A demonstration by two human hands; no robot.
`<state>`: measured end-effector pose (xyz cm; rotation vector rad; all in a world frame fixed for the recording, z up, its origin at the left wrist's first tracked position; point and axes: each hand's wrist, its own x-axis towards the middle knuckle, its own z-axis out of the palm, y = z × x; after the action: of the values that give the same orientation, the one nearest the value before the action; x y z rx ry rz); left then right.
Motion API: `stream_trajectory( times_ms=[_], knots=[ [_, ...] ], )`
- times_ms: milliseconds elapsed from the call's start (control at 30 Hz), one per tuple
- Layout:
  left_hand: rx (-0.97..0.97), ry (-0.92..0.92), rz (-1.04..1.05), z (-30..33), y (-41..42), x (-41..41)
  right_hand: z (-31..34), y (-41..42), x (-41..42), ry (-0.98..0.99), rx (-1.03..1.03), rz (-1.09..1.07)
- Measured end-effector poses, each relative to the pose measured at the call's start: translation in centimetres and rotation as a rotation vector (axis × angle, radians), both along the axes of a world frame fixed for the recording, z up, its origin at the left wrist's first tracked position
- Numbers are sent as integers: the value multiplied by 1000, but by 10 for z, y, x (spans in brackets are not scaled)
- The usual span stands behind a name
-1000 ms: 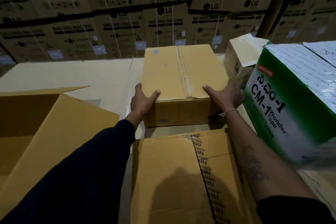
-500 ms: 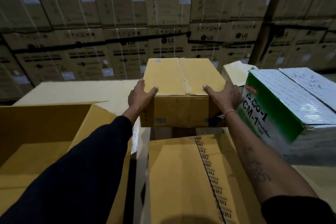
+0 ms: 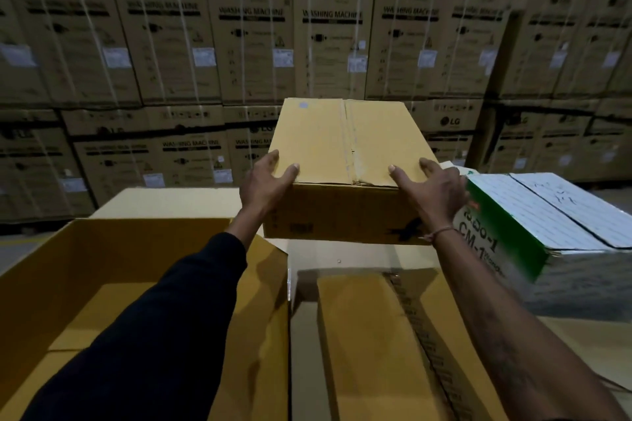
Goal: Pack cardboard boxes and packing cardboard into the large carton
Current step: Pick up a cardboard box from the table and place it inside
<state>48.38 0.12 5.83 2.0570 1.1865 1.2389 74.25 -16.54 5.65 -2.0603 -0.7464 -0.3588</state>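
A sealed brown cardboard box [image 3: 345, 147] hangs in the air at the centre, clear of the surface below. My left hand [image 3: 261, 183] grips its near left corner, thumb on top. My right hand [image 3: 432, 190] grips its near right corner the same way. The large open carton [image 3: 85, 256] stands at the lower left, its flaps up, with flat brown cardboard lying on its floor. My dark left sleeve crosses over the carton's right wall.
A taped brown box [image 3: 369, 335] lies just below the lifted one. A green and white CM-1 tape box [image 3: 547, 225] sits at the right, close to my right wrist. Stacked LG washing machine cartons [image 3: 253, 31] wall off the background.
Both hands have lifted the sealed box up off the pale surface and toward me. The view has tilted upward, showing more of the stacked cartons.
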Motion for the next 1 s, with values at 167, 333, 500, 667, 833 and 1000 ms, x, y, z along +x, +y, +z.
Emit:
stream_trajectory(
  times_ms=[167, 333, 500, 667, 833, 1000],
  knots=[
    [39, -5, 17, 23, -4, -66, 20, -5, -66, -41, 42, 0],
    [37, -26, 9, 38, -5, -152, 33, -1, -147, -60, 74, -4],
    [64, -28, 26, 47, -6, -259, 37, 1, -252, -87, 109, -2],
    [63, -8, 85, 42, -1, -372, 30, 7, -359, -76, 86, 48],
    [41, -10, 106, 28, -5, -469, 13, 6, -447, -52, 74, 129],
    [-36, 4, 136, 5, -17, -545, -11, -5, -514, -43, 14, 197]
  ],
)
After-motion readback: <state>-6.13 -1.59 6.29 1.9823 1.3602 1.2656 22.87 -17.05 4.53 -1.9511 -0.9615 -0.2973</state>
